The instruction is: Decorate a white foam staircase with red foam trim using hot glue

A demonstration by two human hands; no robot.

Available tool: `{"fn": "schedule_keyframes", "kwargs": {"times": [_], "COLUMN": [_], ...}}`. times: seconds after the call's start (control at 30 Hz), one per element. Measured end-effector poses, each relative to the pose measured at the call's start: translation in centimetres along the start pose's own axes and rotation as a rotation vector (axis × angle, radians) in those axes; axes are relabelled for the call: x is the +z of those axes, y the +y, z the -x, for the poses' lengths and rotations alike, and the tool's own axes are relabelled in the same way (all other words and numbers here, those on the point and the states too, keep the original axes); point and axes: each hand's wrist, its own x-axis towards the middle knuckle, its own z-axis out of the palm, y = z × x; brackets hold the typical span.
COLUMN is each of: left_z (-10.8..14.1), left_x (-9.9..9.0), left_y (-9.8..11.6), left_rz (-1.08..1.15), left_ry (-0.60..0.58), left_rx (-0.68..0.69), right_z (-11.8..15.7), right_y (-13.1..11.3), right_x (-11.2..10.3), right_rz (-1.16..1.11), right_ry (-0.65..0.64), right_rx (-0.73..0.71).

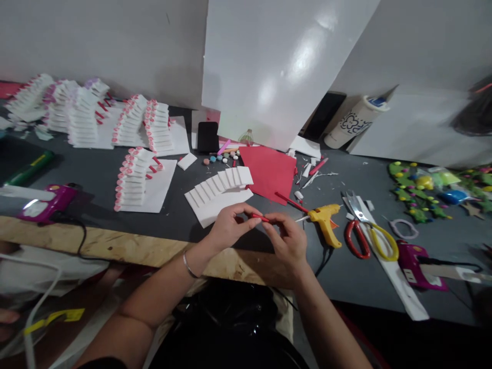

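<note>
Near the table's front edge, my left hand [235,224] and my right hand [286,237] meet, pinching a small red piece [260,218] between their fingertips. Just beyond my left hand lies a white fan of folded strips [219,188] on a white sheet. A red sheet [267,171] is flat behind my hands, with a thin red stick [291,201] at its front corner. The yellow glue gun [326,223] lies to the right of my right hand, its nozzle pointing towards it.
Scissors [361,230] with red and yellow handles lie at the right, by a purple tool [415,264]. White fans with pink edges [132,179] stand at the left. A cup [353,123], a phone [207,137] and white boards [269,66] are at the back.
</note>
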Motion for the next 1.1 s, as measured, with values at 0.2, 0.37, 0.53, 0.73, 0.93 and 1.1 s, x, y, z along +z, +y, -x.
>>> {"fn": "schedule_keyframes", "kwargs": {"times": [0.2,0.37,0.53,0.73,0.93,1.1], "left_z": [0.0,-0.2,-0.4,-0.1,-0.1,-0.4], "left_x": [0.0,0.0,0.2,0.8,0.7,0.4], "left_y": [0.1,-0.2,-0.5,-0.4,-0.2,-0.4], "left_rz": [0.022,0.07,0.198,0.394,0.397,0.283], "left_ry": [-0.04,0.0,0.026,-0.053,-0.107,-0.002], "left_rx": [0.008,0.005,-0.052,-0.132,-0.112,-0.018], "right_z": [-0.2,-0.1,0.0,-0.3,-1.2,-1.6], "right_y": [-0.2,0.2,-0.3,-2.1,-2.9,-2.7], "right_x": [0.0,0.1,0.5,1.0,0.9,0.9], "right_rz": [-0.066,-0.138,-0.367,-0.545,-0.48,-0.328], "right_ry": [0.056,0.022,0.007,0.066,0.087,0.07], "right_rx": [0.049,0.135,0.284,0.361,0.287,0.247]}}
